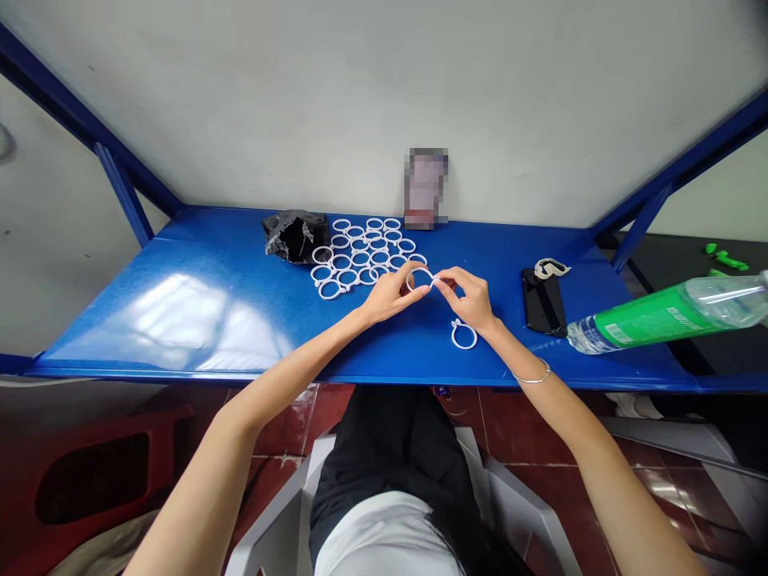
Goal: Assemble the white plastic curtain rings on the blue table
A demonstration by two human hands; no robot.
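Between both hands, above the blue table [384,352], is a white curtain ring [419,270]. My left hand [393,293] grips its left side, thumb along the lower edge and fingers behind. The fingertips of my right hand [468,294] pinch the ring's right end, where a small eyelet seems to be; that detail is partly hidden. One loose white ring with a small clip [464,336] lies in front of my right hand. Beyond my left hand, several similar white rings [360,258] lie flat in a cluster, some touching or overlapping.
A torn black plastic bag [295,237] sits left of the rings. A blurred upright object [426,190] leans on the wall. On the right are a black phone [542,308], a pale strap-like item [550,270] and a green-labelled bottle [660,316]. Blue frame bars flank the table.
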